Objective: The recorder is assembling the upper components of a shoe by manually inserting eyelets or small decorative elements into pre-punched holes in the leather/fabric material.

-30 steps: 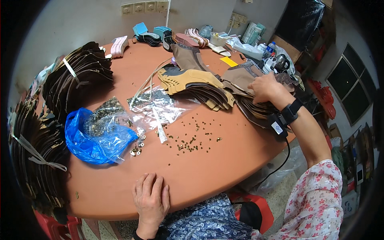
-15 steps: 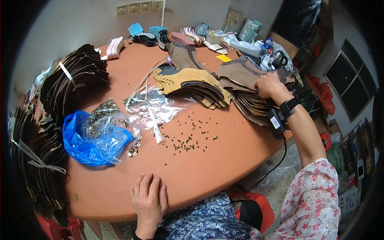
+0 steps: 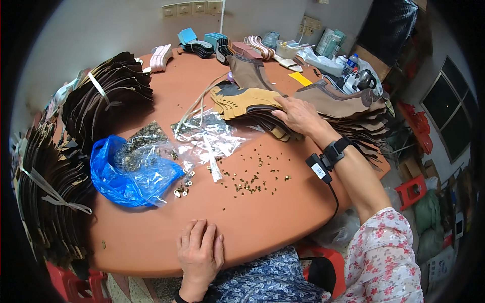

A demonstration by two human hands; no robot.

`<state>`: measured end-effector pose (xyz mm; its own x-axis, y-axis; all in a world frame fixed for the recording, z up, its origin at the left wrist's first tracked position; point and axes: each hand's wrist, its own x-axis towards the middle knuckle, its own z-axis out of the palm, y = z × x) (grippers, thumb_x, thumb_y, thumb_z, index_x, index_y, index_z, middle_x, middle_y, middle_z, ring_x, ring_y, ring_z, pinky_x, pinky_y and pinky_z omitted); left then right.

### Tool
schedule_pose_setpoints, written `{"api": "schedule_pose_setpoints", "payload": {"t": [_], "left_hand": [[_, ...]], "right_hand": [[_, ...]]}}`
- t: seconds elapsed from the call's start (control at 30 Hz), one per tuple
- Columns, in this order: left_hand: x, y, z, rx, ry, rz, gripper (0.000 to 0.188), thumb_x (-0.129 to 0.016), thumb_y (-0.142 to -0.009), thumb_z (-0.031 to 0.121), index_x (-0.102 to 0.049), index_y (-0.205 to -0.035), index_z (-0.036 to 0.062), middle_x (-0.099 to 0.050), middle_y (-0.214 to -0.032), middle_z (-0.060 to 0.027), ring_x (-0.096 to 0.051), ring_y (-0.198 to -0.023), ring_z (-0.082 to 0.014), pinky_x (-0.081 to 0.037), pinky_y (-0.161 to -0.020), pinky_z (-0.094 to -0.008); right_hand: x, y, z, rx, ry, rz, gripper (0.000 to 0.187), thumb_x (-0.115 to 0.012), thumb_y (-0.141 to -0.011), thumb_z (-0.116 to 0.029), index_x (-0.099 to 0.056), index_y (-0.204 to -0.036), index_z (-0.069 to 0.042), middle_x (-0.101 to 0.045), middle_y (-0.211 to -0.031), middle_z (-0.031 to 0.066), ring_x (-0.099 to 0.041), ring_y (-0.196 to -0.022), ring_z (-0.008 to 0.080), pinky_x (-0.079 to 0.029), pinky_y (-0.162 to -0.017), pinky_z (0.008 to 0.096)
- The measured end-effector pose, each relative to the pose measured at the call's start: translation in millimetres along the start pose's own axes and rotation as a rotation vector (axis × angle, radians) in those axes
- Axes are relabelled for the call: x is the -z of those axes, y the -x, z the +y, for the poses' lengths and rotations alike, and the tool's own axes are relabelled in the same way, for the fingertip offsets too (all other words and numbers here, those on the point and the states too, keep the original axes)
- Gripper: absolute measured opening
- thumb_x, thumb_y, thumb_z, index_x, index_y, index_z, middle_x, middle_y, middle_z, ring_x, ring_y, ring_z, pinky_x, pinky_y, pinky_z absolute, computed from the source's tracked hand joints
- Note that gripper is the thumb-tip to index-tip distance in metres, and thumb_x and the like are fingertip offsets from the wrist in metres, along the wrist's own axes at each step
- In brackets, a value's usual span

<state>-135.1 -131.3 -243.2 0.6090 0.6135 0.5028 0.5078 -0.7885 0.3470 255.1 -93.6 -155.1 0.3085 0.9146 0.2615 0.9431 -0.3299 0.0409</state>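
Observation:
My right hand bends its fingers over the right end of a stack of tan shoe uppers, with thumb and fingertips at the top piece's edge. Dark layers show beneath the tan top. Beside that wrist lies a pile of brown shoe uppers, fanned out along its lower side. My left hand rests flat on the table's near edge, fingers stretched out and holding nothing. Small brass-coloured studs lie scattered on the table between my two hands.
A blue plastic bag and clear bags of small metal parts lie left of the studs. Tied bundles of dark pieces crowd the left edge. Insoles, bottles and a yellow card are at the back.
My right hand has left the brown pile and moved left onto the tan stack. My left hand stays flat on the table edge. The whole view has shifted slightly.

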Motion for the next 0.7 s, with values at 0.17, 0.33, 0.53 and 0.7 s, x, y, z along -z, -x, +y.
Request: {"api": "schedule_pose_setpoints", "payload": {"t": [0.17, 0.33, 0.53, 0.7], "left_hand": [[1.4, 0.2, 0.8, 0.019, 0.007, 0.001, 0.028, -0.071, -0.077, 0.016, -0.067, -0.102, 0.0038, -0.062, -0.109, -0.0130, -0.057, -0.106, -0.0314, -0.042, -0.090, -0.0436], [2.7, 0.7, 1.6, 0.023, 0.020, 0.000, 0.030, -0.071, -0.075, 0.012, -0.066, -0.104, 0.0041, -0.061, -0.111, -0.0121, -0.056, -0.108, -0.0330, -0.042, -0.091, -0.0435], [0.8, 1.8, 2.5, 0.023, 0.030, 0.020, 0.029, -0.071, -0.076, 0.012, -0.066, -0.104, 0.0039, -0.061, -0.111, -0.0122, -0.057, -0.107, -0.0333, -0.043, -0.091, -0.0432], [-1.2, 1.0, 3.0, 0.011, 0.035, 0.034, 0.029, -0.070, -0.078, 0.013, -0.065, -0.105, 0.0037, -0.061, -0.110, -0.0121, -0.057, -0.106, -0.0325, -0.043, -0.089, -0.0428]], "right_hand": [[-19.1, -5.6, 1.4, 0.116, 0.046, -0.001, 0.026, -0.050, -0.093, -0.018, -0.052, -0.113, -0.002, -0.065, -0.096, 0.0240, -0.065, -0.088, 0.0409, -0.053, -0.076, 0.0495], [-24.8, -14.3, 2.7, 0.048, 0.060, 0.117, 0.017, -0.049, -0.084, -0.001, -0.048, -0.101, 0.002, -0.064, -0.088, 0.0260, -0.063, -0.081, 0.0450, -0.052, -0.071, 0.0511], [12.7, -5.8, 21.7, -0.155, -0.103, 0.484, 0.024, -0.051, -0.083, -0.001, -0.052, -0.106, 0.000, -0.063, -0.086, 0.0280, -0.061, -0.084, 0.0463, -0.048, -0.072, 0.0537], [46.3, 5.0, 22.3, -0.053, -0.280, 0.820, 0.029, -0.052, -0.087, -0.003, -0.055, -0.115, -0.003, -0.065, -0.089, 0.0265, -0.064, -0.085, 0.0439, -0.050, -0.073, 0.0465]]}}
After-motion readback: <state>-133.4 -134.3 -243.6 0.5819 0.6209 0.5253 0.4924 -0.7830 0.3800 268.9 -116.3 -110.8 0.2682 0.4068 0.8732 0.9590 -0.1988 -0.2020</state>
